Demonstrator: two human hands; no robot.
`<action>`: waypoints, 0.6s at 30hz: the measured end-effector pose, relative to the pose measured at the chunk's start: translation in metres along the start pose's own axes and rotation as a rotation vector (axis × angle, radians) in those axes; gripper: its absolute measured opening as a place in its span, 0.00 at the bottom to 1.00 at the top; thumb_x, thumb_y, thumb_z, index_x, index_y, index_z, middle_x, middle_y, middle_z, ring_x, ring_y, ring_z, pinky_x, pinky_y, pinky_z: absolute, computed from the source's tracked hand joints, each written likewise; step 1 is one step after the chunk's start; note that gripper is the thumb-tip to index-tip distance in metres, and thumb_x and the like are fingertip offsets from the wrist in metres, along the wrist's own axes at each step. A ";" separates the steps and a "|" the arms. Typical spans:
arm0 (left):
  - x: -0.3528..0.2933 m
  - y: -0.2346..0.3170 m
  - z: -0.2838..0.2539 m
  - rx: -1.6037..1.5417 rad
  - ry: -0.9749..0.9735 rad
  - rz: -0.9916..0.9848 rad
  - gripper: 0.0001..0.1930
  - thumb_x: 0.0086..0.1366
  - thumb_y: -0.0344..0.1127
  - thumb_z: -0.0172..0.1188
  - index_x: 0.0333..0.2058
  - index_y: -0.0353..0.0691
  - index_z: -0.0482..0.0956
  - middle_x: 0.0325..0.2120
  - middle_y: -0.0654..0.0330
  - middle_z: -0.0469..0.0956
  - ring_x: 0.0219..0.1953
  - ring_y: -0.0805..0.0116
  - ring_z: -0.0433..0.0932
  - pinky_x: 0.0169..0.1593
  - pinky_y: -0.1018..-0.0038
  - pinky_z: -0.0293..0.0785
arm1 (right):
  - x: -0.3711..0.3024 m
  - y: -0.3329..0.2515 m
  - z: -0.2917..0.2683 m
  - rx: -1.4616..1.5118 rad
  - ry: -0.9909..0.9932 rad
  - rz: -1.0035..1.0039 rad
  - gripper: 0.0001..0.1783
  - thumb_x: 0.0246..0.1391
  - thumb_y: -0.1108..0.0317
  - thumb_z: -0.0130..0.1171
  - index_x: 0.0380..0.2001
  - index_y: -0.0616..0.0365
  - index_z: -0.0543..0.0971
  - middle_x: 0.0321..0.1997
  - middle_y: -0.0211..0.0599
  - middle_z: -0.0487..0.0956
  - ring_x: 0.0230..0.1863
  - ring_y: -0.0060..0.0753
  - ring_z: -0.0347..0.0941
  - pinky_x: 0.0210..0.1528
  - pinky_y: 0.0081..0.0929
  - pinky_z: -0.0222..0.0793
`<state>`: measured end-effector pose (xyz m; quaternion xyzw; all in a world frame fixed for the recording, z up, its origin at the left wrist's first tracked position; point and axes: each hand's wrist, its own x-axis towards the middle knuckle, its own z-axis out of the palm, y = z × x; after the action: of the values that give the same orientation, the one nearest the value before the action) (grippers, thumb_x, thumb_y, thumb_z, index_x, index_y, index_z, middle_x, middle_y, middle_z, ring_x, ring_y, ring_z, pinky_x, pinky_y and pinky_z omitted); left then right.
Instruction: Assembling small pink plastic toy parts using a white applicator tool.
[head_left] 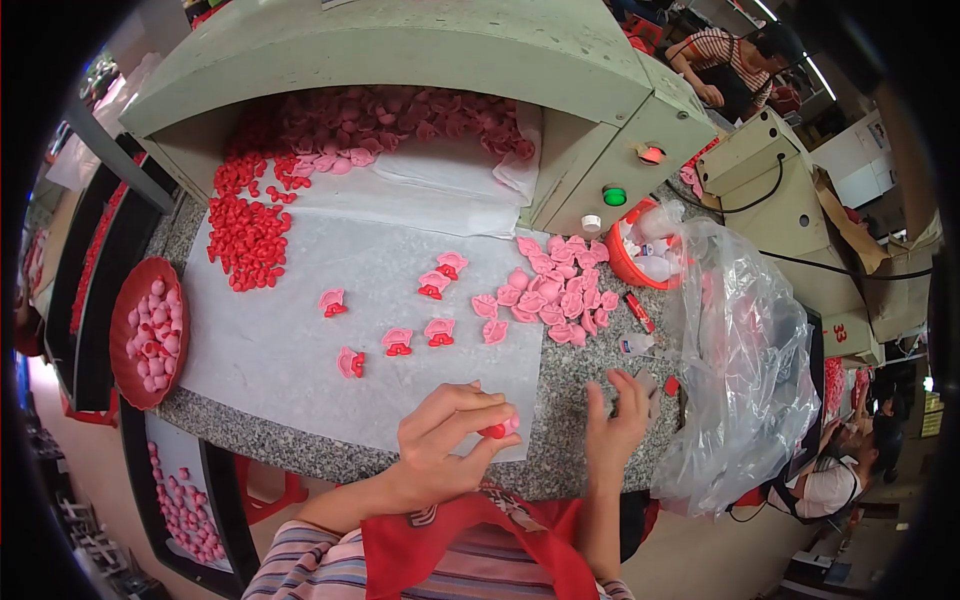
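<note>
red figures point(839, 333) show on a pale panel point(858, 350) at three o'clock; marks on a red tube point(640, 312) are too small to read. at six o'clock, the left hand point(450, 430) pinches a red-and-pink piece point(504, 428) between thumb and fingertips, its long axis running eight to two, pink end toward two. the right hand point(615, 425), between four and five, has thumb and fingers parted, gripping nothing.

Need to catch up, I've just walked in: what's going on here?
The person's left hand pinches a small pink-and-red piece. The right hand is open to its right. Six pink-and-red figures lie spread on the white sheet, between red parts heaped on the left and a pile of pink parts on the right.
</note>
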<state>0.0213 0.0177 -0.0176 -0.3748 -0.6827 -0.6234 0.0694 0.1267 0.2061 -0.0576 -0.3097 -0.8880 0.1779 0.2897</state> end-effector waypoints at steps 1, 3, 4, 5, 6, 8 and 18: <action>0.000 -0.001 0.002 -0.014 -0.003 -0.001 0.18 0.37 0.25 0.70 0.31 0.36 0.79 0.29 0.56 0.76 0.29 0.66 0.76 0.42 0.66 0.74 | -0.004 0.021 -0.004 -0.183 0.050 0.047 0.14 0.42 0.69 0.62 0.36 0.56 0.77 0.38 0.40 0.75 0.41 0.42 0.70 0.40 0.33 0.65; -0.001 -0.001 0.005 -0.028 -0.008 -0.004 0.18 0.37 0.25 0.71 0.31 0.36 0.79 0.29 0.56 0.76 0.29 0.66 0.76 0.42 0.66 0.74 | -0.012 0.046 -0.009 -0.263 0.032 0.076 0.12 0.42 0.69 0.62 0.34 0.56 0.77 0.35 0.40 0.74 0.39 0.42 0.70 0.39 0.33 0.65; -0.001 -0.001 0.006 -0.012 -0.009 0.002 0.18 0.37 0.26 0.71 0.31 0.36 0.79 0.29 0.56 0.76 0.29 0.66 0.76 0.42 0.66 0.74 | -0.014 0.053 -0.010 -0.339 0.012 0.104 0.11 0.42 0.70 0.62 0.32 0.57 0.77 0.33 0.39 0.73 0.36 0.42 0.69 0.39 0.32 0.65; -0.001 -0.001 0.007 0.006 -0.009 0.007 0.18 0.37 0.26 0.71 0.31 0.36 0.79 0.29 0.56 0.77 0.30 0.66 0.76 0.43 0.66 0.74 | -0.016 0.059 -0.011 -0.331 0.009 0.100 0.08 0.42 0.71 0.61 0.30 0.56 0.77 0.30 0.39 0.74 0.30 0.39 0.70 0.35 0.30 0.65; -0.002 -0.001 0.008 0.005 -0.012 0.008 0.18 0.37 0.26 0.71 0.31 0.36 0.79 0.29 0.56 0.77 0.30 0.66 0.76 0.43 0.66 0.74 | -0.014 0.056 -0.011 -0.331 0.010 0.103 0.08 0.42 0.71 0.61 0.30 0.56 0.77 0.30 0.39 0.74 0.30 0.39 0.70 0.35 0.30 0.65; -0.002 -0.001 0.009 0.009 -0.018 -0.001 0.17 0.37 0.26 0.71 0.31 0.37 0.79 0.29 0.56 0.77 0.30 0.66 0.76 0.43 0.66 0.74 | -0.009 0.044 -0.016 -0.060 -0.099 0.270 0.08 0.42 0.75 0.60 0.30 0.59 0.76 0.25 0.36 0.74 0.25 0.32 0.71 0.30 0.26 0.66; 0.000 0.005 0.004 0.063 -0.021 -0.103 0.18 0.38 0.22 0.67 0.33 0.36 0.78 0.28 0.56 0.76 0.29 0.65 0.76 0.33 0.74 0.74 | -0.011 -0.087 -0.007 0.670 -0.251 -0.154 0.14 0.40 0.78 0.62 0.35 0.66 0.77 0.40 0.41 0.75 0.37 0.32 0.72 0.38 0.22 0.68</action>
<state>0.0257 0.0211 -0.0148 -0.3433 -0.7211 -0.6004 0.0417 0.0993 0.1355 -0.0138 -0.1057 -0.8298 0.4731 0.2764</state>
